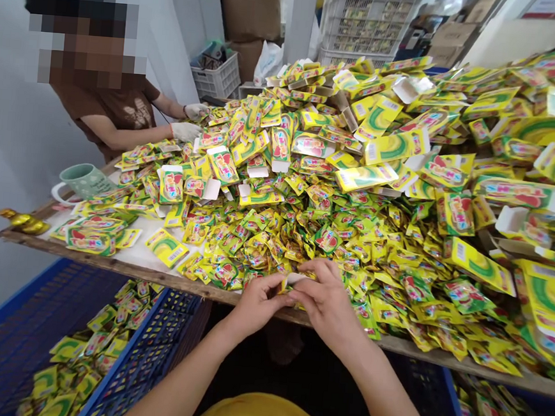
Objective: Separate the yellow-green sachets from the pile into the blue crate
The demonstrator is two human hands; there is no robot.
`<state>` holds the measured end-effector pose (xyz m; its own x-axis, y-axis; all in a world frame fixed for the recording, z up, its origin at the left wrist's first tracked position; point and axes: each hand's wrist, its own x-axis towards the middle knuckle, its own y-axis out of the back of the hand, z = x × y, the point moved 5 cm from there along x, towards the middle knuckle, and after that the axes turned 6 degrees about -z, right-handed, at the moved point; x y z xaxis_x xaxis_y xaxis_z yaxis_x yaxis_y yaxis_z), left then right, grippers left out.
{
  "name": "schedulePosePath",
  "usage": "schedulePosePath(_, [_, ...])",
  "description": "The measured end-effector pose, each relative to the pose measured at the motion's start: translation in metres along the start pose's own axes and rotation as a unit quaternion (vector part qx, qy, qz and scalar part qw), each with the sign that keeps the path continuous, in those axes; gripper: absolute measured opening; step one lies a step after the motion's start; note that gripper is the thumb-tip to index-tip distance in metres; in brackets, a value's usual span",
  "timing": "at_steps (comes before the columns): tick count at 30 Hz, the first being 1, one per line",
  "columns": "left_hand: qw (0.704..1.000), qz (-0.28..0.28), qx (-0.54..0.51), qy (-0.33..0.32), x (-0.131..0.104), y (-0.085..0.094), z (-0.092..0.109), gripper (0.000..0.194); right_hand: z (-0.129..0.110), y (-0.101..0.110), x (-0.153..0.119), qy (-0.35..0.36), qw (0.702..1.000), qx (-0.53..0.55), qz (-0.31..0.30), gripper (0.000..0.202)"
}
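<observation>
Both my hands meet at the front edge of the table, around one small carton (295,278) whose pale flap shows between the fingers. My left hand (256,304) pinches its left end between thumb and fingers. On the other side, my right hand (326,301) has its fingers closed at the flap. Most of the carton is hidden by the fingers. Just beyond lies a heap of small yellow and green sachets (327,239). Behind and above them, flat yellow cartons (376,145) are piled high, several with white flaps standing up.
A person in a brown top with white gloves (186,130) works at the far left. A green mug (86,180) and a gold ornament (25,221) stand near the table's left end. Blue crates (125,343) holding cartons sit below the wooden edge (157,273). White crates (364,22) are stacked behind.
</observation>
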<state>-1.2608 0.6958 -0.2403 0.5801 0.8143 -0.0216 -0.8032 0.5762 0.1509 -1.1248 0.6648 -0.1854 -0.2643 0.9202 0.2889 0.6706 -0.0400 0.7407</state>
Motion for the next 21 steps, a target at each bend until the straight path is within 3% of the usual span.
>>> schedulePosePath(2, [1.0,0.017,0.016,0.002,0.001,0.0,-0.002,0.027,-0.004,-0.001,0.005,0.007,0.999,-0.018,-0.042,0.021])
schedulePosePath(4, [1.0,0.027,-0.001,0.003,0.002,0.001,-0.003,0.031,-0.005,0.002,0.004,0.012,0.999,0.003,-0.039,0.018])
schedulePosePath(7, [0.999,0.02,-0.047,0.005,0.002,0.002,0.001,0.037,0.008,0.01,-0.008,-0.068,0.985,0.143,0.07,0.018])
schedulePosePath(9, [0.997,0.017,-0.076,0.015,0.001,0.004,0.004,0.035,0.023,0.003,-0.018,-0.182,0.931,0.292,0.122,0.024])
schedulePosePath(11, [0.992,0.018,-0.115,0.039,0.0,0.006,0.008,0.034,0.031,-0.015,-0.024,-0.262,0.859,0.427,0.108,0.026])
schedulePosePath(13, [0.985,0.008,-0.157,0.07,0.0,0.006,0.012,0.027,0.032,-0.03,-0.022,-0.29,0.811,0.502,0.073,0.021])
schedulePosePath(14, [0.983,0.004,-0.166,0.082,0.001,0.006,0.014,0.024,0.032,-0.033,-0.019,-0.29,0.804,0.514,0.071,0.018])
schedulePosePath(16, [0.986,0.026,-0.143,0.08,0.004,0.011,0.018,0.021,0.031,-0.031,-0.013,-0.269,0.822,0.496,0.083,0.014])
schedulePosePath(19, [0.992,0.112,-0.061,0.024,0.005,0.025,0.024,0.016,0.026,-0.022,-0.003,-0.209,0.868,0.439,0.1,0.019])
schedulePosePath(21, [0.99,0.137,-0.015,-0.016,0.004,0.029,0.025,0.017,0.024,-0.019,0.0,-0.194,0.879,0.423,0.099,0.02])
